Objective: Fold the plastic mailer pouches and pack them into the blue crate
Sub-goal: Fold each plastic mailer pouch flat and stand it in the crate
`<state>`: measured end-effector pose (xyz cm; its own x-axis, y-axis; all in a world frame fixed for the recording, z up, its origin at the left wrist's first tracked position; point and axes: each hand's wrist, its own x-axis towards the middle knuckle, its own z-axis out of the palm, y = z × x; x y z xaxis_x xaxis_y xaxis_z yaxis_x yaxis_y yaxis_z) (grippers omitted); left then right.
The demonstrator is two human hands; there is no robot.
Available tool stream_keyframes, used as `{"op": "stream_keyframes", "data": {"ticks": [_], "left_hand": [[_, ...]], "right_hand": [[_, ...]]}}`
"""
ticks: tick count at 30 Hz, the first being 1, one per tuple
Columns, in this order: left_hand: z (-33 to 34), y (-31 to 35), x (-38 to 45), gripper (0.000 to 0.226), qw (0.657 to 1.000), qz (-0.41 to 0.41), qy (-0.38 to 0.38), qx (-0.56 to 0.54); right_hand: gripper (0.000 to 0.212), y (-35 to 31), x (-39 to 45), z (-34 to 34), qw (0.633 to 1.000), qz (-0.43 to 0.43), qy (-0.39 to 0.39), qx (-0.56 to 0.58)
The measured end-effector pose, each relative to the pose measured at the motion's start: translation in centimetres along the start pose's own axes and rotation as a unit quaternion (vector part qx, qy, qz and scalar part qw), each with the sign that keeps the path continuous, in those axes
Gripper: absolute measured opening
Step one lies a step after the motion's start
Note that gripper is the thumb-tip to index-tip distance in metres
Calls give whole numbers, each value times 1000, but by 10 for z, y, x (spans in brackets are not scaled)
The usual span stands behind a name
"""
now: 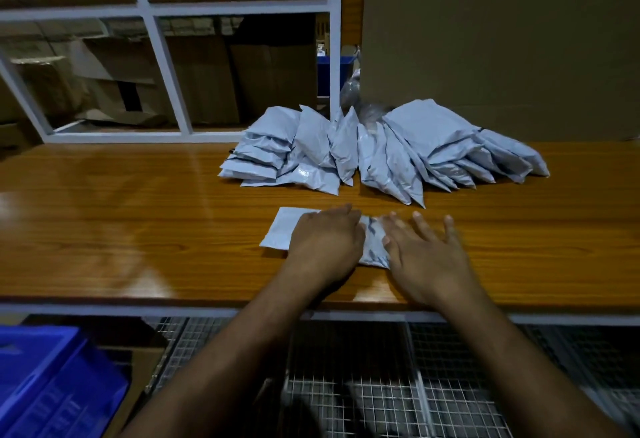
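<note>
My left grip (325, 240) and right grip (424, 250) press flat, fingers straight, holding nothing, on one pouch (282, 229) lying on the counter (138, 212) — the pile (381, 150) just behind, the crate (45, 382) below-left.

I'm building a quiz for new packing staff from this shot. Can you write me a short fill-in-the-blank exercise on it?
1. Both hands, the left hand and right hand, rest on one flat ____ at the table's near edge.
2. The pile of pouches lies on the wooden ____.
3. The blue crate sits below the table, toward the person's ____ side.

Missing words: pouch; table; left
</note>
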<state>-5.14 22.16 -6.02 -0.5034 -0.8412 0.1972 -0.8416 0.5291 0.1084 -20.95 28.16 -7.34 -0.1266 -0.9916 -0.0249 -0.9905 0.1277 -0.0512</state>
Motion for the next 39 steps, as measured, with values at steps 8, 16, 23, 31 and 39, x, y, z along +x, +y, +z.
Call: {"op": "stream_keyframes", "data": {"ticks": [8, 16, 23, 31, 39], "left_hand": [[15, -7, -8, 53, 999, -1, -37, -35], [-5, -39, -6, 50, 866, -122, -39, -483], [-17, -68, -3, 52, 880, -141, 34, -452], [-2, -74, -30, 46, 984, -85, -14, -153], [1, -72, -32, 56, 993, -86, -73, -44]], "right_hand": [[53, -6, 21, -27, 964, -44, 22, 262], [59, -28, 37, -4, 863, 11, 78, 500], [60, -55, 31, 3, 991, -104, 31, 84], [63, -72, 31, -6, 979, -64, 37, -189], [39, -70, 49, -27, 931, 7, 68, 358]]}}
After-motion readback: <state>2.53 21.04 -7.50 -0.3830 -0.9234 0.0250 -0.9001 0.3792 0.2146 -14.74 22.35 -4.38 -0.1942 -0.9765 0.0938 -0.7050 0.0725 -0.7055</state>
